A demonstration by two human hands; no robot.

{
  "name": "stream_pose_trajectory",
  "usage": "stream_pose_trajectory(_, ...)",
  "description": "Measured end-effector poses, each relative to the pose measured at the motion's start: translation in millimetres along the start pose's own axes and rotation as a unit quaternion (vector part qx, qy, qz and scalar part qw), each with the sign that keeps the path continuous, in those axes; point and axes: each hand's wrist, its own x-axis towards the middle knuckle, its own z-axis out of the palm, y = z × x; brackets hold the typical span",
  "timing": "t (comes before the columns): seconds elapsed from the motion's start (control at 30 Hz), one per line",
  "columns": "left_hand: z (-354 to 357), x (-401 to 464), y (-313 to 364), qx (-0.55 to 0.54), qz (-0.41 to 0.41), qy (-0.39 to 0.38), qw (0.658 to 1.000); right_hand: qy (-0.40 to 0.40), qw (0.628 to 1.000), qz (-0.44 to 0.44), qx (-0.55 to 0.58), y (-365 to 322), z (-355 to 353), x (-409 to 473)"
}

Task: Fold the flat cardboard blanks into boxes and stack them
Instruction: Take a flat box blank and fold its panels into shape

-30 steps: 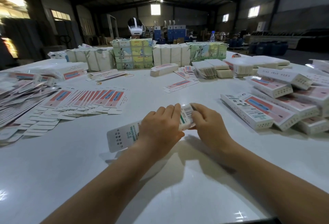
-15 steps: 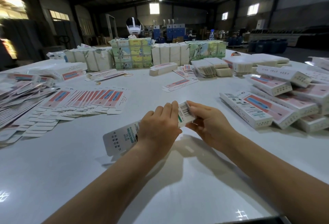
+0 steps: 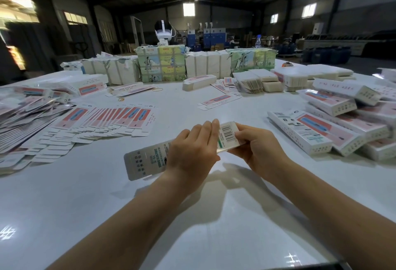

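A long white box [image 3: 147,161] sits mid-frame, lifted off the tabletop [image 3: 192,216] and tilted, its lower-left end low with printed text, its upper-right end bearing a barcode. Flat blanks [image 3: 120,119], white with pink-and-blue panels, lie fanned in an overlapping row at left centre, tabs toward the near edge. A looser heap of blanks [image 3: 25,119] spreads at the far left. One blank [image 3: 218,100] lies alone above centre. Folded boxes [image 3: 334,128], white with pink faces and dotted ends, are piled at the right, lying lengthwise and overlapping. Further stacks [image 3: 255,83] stand in the upper middle.
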Motion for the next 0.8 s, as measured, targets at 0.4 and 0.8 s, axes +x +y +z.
stream_pose_trajectory(0.4, 2.8, -1.7, -6.5, -0.014, 0.04, 0.04, 0.998, -0.016, 0.999, 0.032, -0.012, -4.6, -12.1, 6.2)
stream_pose_trajectory(0.8, -1.1, -0.5, -4.0, -0.021, 0.016, 0.0, 1.0, -0.025, 0.984, -0.061, -0.166, -2.6, -0.3, -5.4)
